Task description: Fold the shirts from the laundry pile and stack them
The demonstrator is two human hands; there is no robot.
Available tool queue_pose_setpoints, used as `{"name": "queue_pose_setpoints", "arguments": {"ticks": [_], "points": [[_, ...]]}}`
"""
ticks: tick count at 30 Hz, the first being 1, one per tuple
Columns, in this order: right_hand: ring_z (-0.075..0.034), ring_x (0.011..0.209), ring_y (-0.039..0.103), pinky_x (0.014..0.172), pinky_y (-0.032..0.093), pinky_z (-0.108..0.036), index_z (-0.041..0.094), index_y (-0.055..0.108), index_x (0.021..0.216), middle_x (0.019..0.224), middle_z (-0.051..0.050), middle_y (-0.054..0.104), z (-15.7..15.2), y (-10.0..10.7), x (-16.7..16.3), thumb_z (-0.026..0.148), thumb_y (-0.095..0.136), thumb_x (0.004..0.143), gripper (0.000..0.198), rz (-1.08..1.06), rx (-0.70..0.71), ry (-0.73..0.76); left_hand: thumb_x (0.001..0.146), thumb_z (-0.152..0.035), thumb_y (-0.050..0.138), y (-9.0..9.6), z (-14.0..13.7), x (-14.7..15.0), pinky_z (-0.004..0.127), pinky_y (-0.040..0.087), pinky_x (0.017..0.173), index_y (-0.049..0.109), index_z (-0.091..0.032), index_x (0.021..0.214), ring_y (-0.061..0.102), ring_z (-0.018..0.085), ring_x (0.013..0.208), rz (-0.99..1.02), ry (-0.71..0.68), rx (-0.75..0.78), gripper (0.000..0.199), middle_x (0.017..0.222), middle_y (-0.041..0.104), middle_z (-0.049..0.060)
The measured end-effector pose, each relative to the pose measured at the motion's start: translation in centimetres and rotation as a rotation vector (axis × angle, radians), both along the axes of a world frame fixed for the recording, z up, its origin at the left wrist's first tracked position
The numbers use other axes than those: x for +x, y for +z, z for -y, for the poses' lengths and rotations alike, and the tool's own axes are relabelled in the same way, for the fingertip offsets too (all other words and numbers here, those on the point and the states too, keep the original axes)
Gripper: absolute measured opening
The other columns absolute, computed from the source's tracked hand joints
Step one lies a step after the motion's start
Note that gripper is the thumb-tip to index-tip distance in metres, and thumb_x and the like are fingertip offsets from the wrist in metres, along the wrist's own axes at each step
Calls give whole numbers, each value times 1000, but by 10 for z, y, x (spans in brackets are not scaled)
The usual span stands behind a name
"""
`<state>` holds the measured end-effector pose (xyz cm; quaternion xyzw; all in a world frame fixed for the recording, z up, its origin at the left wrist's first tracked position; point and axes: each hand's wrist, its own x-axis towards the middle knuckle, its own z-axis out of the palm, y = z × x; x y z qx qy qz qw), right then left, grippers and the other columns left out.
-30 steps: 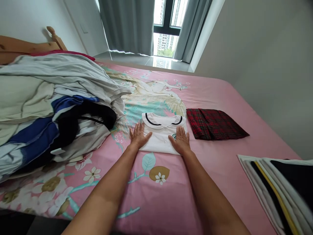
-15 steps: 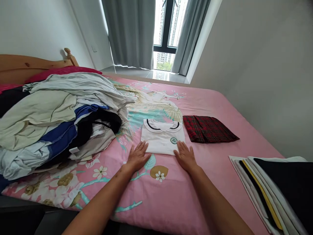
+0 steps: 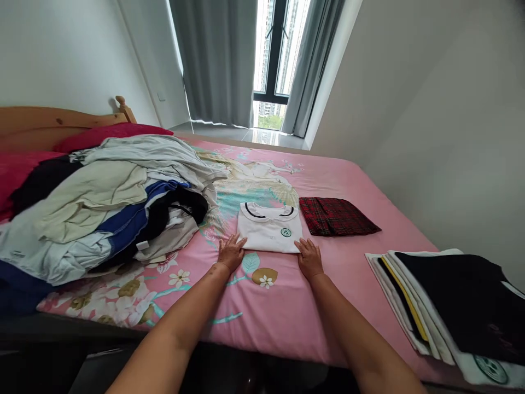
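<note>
We see a bed with a pink flowered sheet (image 3: pixel 287 323) filling most of the view, a wooden headboard (image 3: pixel 57 117) at its far left. On the left side of the sheet lies a big loose heap of clothes (image 3: pixel 102 213) in grey, cream, blue and black. At the right edge sits a stack of folded garments (image 3: pixel 443 301), dark on top with white layers beneath. Near the middle, a folded red plaid skirt (image 3: pixel 334 216) lies flat, just beside a folded white shirt (image 3: pixel 268 232) with a dark-trimmed collar and a small green badge. Our 2 hands rest at the shirt's near edge: the left hand (image 3: pixel 230 253) at its near left corner, the right hand (image 3: pixel 308 257) at its near right corner, both with fingers loose and flat, gripping nothing, fingertips touching the cloth.
</note>
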<state>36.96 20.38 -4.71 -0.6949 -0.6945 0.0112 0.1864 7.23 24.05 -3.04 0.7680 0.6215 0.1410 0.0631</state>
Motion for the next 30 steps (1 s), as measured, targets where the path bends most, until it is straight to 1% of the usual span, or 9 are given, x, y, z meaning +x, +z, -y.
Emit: {"name": "queue_pose_setpoints", "arguments": {"ticks": [3,5,8,12,15,19,24,27,30], "points": [[-28,138,25,106,25,-55,23,54,129,144,-6,40,26,7,-5,11,37,85,48,-16,-18,-36,88,-23,41,19,24,-4,58,23,106,54,-28,129,35,28,134,-25,2,-33,43,145,40,11],[-27,139,22,105,29,-53,23,54,129,147,-7,36,62,6,-5,12,36,87,47,-17,25,1,88,-23,42,22,56,-14,55,25,107,55,-29,128,31,27,136,-29,-53,29,42,146,38,10],[-26,138,25,106,30,-51,25,53,130,145,-7,39,137,-11,-1,16,37,90,44,-8,116,98,88,-23,44,7,125,-41,52,25,109,58,-32,124,32,26,136,-16,-142,133,40,145,41,7],[-27,130,39,107,30,-51,20,58,124,134,-11,51,236,-39,9,26,40,92,37,-73,232,50,89,-31,44,-25,217,-90,51,27,109,59,-24,123,40,27,131,66,-15,194,38,138,49,10],[-27,128,41,106,33,-50,13,58,122,131,-15,52,275,-40,15,33,41,92,40,-179,262,-30,89,-35,44,-31,256,-111,50,32,107,60,-20,121,42,27,130,194,92,236,39,137,50,11],[-25,129,40,108,32,-47,10,57,122,131,-16,53,274,1,8,35,37,93,43,-305,255,-40,90,-36,41,0,257,-93,44,36,107,61,-20,118,45,23,128,383,63,274,37,129,57,9],[-22,138,26,111,23,-45,14,47,132,142,-12,42,231,67,-44,31,31,94,45,-279,268,63,93,-30,34,55,221,-9,43,25,113,48,-21,133,25,21,139,315,-239,204,43,147,38,6],[-22,140,20,113,16,-47,18,43,136,147,-8,36,198,82,-84,26,31,93,45,-244,159,140,94,-28,31,64,194,39,51,13,114,37,-22,140,17,21,142,158,-372,79,48,152,27,5],[-22,141,16,113,11,-46,18,41,137,149,-7,32,168,78,-104,27,31,94,46,-212,60,174,93,-28,30,58,165,58,54,7,113,32,-20,143,12,22,143,62,-326,9,51,154,20,7]]}}
